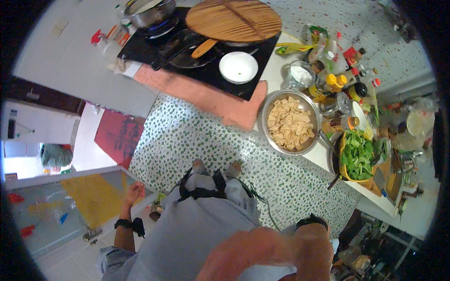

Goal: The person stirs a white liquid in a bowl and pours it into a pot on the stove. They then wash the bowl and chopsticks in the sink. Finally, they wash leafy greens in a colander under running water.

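My left hand is low at the left, beside my body, over a grey-blue surface with a yellow patch. It looks loosely curled, but it is too small and blurred to tell whether it holds anything. A black band circles that wrist. My right arm is bent at the lower right, partly blurred, with a black band at the wrist; the hand itself is hidden. Before me, a steel bowl of pale, folded food pieces stands on the counter. A yellow basket of green leafy vegetables is farther right.
A black cooktop bears a pot over a blue flame, a round wooden lid, a pan and a white bowl. An orange cloth lines the counter edge. Bottles and jars crowd the right, near a cleaver on a board.
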`<state>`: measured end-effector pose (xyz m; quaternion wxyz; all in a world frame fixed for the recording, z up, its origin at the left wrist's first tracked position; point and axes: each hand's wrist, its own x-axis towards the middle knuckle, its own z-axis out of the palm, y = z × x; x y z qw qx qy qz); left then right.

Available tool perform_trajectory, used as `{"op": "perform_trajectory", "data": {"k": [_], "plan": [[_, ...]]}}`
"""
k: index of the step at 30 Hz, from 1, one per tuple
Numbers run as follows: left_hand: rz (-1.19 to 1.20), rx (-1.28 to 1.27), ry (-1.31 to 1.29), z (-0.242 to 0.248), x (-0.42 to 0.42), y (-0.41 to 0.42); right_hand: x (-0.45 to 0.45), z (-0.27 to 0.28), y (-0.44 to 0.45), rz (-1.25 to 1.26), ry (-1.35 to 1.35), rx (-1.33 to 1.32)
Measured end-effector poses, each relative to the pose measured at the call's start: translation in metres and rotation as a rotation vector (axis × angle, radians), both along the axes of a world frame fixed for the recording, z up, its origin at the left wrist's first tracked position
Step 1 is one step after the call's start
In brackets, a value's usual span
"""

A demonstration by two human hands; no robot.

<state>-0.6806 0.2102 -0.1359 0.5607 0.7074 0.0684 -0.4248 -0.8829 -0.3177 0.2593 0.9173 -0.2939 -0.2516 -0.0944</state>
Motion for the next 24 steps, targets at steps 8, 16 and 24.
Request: {"op": "perform_trajectory", "data": {"k": [8,16,24], "plan": [[0.038,0.356,0.018,0.047,-0.045,-0.002,0.009,-0.009,0.026,0.08,-0.048,0.099],[-0.442,0.451,-0.246,0.003,-0.034,0.036,-0.007,-0.01,0.022,0.013,-0.174,0.058],[-0.11,0.275,0.242,0.003,-0.003,0.008,-0.045,-0.005,0.009,-0.171,-0.256,-0.069]]}}
